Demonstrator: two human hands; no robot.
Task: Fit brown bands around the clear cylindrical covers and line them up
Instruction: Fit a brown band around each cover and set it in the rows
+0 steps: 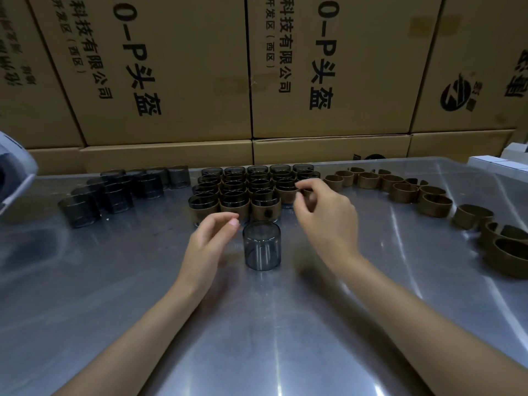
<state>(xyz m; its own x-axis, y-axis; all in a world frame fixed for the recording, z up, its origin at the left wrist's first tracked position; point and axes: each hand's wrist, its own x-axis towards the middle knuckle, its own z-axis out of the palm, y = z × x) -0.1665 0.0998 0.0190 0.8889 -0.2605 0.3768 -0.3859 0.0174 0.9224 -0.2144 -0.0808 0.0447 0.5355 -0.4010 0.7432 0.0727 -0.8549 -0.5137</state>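
Note:
One bare clear smoky cover [262, 245] stands upright on the metal table [257, 324], in front of the grid. My left hand [211, 241] hovers just left of it, fingers relaxed, not touching it. Behind it, several banded covers [237, 192] stand lined up in neat rows. My right hand [325, 215] floats over the right end of those rows with loosely curled fingers. Its fingertips are close to a banded cover [287, 192] and nothing shows in its grip. Loose brown bands [405, 191] curve along the right side of the table.
Several bare smoky covers [114, 192] cluster at the back left. Large cardboard boxes [171, 81] wall off the far edge. A white-grey object [14, 178] juts in at the left edge. White boxes [497, 162] sit at the far right.

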